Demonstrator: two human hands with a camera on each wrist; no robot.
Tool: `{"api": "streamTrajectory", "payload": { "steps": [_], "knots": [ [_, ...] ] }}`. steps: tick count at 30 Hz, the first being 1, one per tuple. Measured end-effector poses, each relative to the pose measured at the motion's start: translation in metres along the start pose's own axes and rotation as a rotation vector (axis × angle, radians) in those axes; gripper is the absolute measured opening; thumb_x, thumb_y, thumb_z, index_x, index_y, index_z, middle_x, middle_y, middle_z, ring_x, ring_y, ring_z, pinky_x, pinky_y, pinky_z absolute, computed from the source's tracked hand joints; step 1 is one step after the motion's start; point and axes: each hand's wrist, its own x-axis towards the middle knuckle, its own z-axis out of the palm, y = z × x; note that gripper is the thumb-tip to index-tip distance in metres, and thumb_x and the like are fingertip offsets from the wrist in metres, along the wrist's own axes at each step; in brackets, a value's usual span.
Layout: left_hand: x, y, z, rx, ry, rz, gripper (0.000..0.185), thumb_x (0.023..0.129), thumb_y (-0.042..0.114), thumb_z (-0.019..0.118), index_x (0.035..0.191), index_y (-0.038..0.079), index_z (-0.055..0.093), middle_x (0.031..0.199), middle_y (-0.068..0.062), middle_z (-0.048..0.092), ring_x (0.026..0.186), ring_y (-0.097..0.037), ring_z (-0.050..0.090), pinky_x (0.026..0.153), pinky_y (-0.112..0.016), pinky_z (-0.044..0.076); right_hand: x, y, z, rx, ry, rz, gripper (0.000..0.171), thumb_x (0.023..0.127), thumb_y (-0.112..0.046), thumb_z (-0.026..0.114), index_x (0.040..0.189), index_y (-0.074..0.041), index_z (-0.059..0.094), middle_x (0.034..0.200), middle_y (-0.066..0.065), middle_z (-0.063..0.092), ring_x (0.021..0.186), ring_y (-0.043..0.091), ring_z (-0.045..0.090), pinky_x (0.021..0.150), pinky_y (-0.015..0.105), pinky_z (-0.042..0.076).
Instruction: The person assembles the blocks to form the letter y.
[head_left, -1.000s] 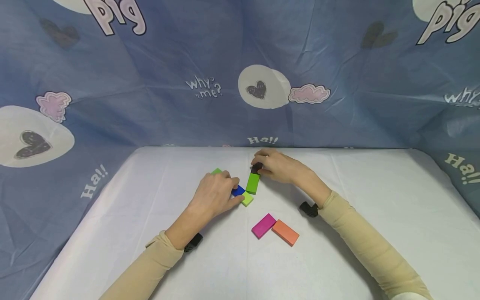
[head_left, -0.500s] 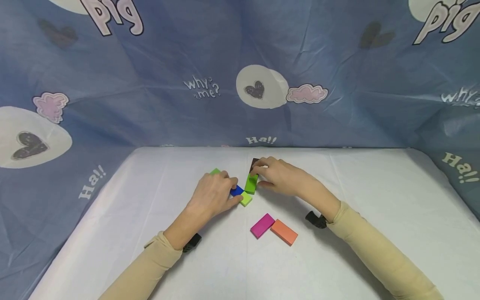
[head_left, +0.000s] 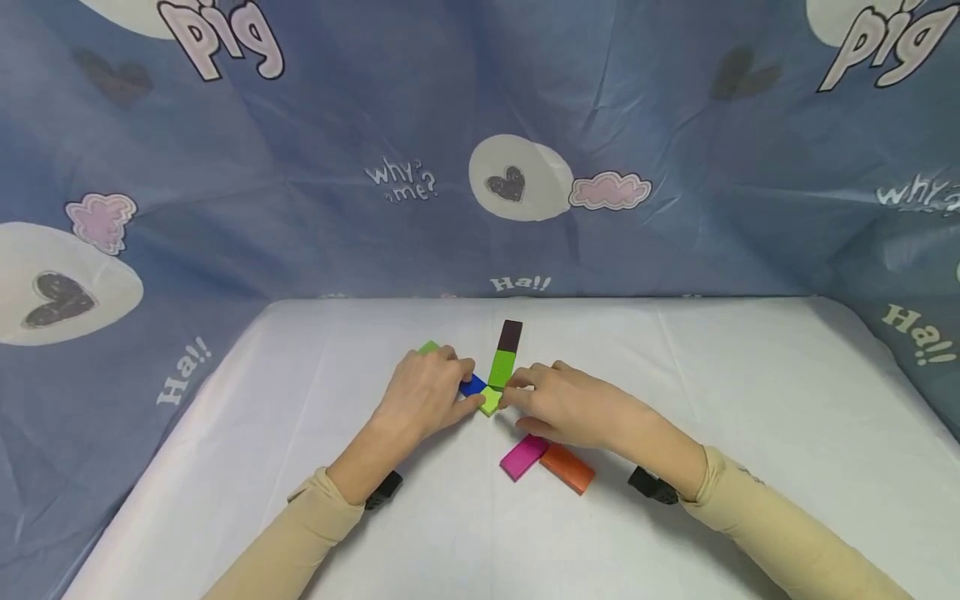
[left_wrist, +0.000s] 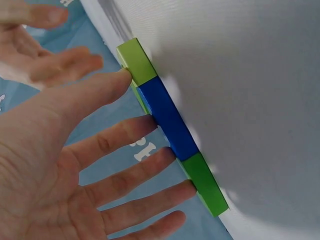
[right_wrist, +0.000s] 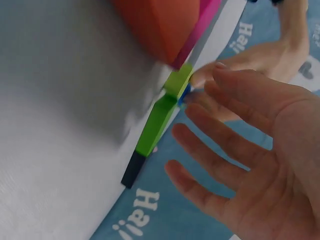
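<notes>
My left hand [head_left: 427,387] lies over a slanting row of blocks, its thumb and fingertips touching them. The row has a yellow-green block [left_wrist: 137,62], a blue block [left_wrist: 169,120] and a green block [left_wrist: 205,182], end to end in the left wrist view. My right hand [head_left: 573,404] hovers beside the yellow-green end, fingers loosely bent, and in the right wrist view nothing is between them. A second green block [head_left: 502,369] runs away from that end, with a dark brown or black block [head_left: 510,336] at its far end.
Nearer on the white-covered table [head_left: 465,542] lie a magenta block [head_left: 522,457] and an orange block [head_left: 567,468], touching at a corner and partly below my right hand. A printed blue cloth [head_left: 337,233] rises behind the table. Black devices sit under both wrists.
My right hand has left the dark block and moved nearer along the green block to the yellow-green one. My left hand stays on its row.
</notes>
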Motion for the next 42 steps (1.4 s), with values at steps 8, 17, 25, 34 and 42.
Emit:
{"api": "streamTrajectory", "payload": {
  "steps": [8,17,25,34,42],
  "knots": [
    [-0.003,0.000,0.002,-0.012,0.022,-0.001,0.035,0.090,0.051,0.085,0.094,0.017,0.077,0.094,-0.007,0.078,0.078,-0.021,0.068,0.064,-0.038,0.056,-0.012,-0.023,0.009,-0.036,0.009,-0.055,0.028,0.103,-0.040,0.073,0.125,-0.022,0.072,0.123,-0.003,0.073,0.110,0.013,0.070,0.090,0.037,0.058],
    [-0.003,0.000,0.003,-0.026,0.020,-0.003,0.035,0.090,0.051,0.084,0.094,0.017,0.077,0.095,-0.007,0.078,0.079,-0.022,0.069,0.066,-0.039,0.057,-0.020,-0.036,0.014,-0.076,-0.021,-0.020,0.033,0.103,-0.051,0.069,0.122,-0.023,0.071,0.121,-0.002,0.073,0.100,0.018,0.072,0.094,0.037,0.057],
    [-0.002,0.000,0.002,0.013,0.018,0.005,0.036,0.090,0.054,0.084,0.093,0.019,0.076,0.093,-0.005,0.077,0.076,-0.021,0.069,0.064,-0.039,0.057,-0.023,-0.044,0.017,-0.146,-0.010,0.010,0.037,0.100,-0.056,0.071,0.119,-0.025,0.071,0.119,-0.003,0.074,0.099,0.017,0.071,0.094,0.037,0.056],
    [-0.002,0.000,0.001,0.023,0.024,0.006,0.036,0.089,0.054,0.084,0.091,0.019,0.076,0.092,-0.005,0.077,0.074,-0.020,0.068,0.062,-0.038,0.057,-0.027,-0.047,0.019,-0.271,0.060,0.019,0.028,0.094,-0.046,0.082,0.112,-0.027,0.071,0.114,-0.005,0.075,0.091,0.016,0.070,0.086,0.032,0.055],
    [0.000,0.001,0.001,0.012,0.018,-0.001,0.036,0.090,0.054,0.084,0.093,0.018,0.077,0.093,-0.005,0.077,0.076,-0.020,0.069,0.064,-0.040,0.058,-0.025,-0.046,0.015,-0.276,0.052,-0.016,0.023,0.095,-0.030,0.083,0.114,-0.034,0.071,0.115,-0.006,0.075,0.093,0.018,0.069,0.088,0.034,0.055]
  ]
}}
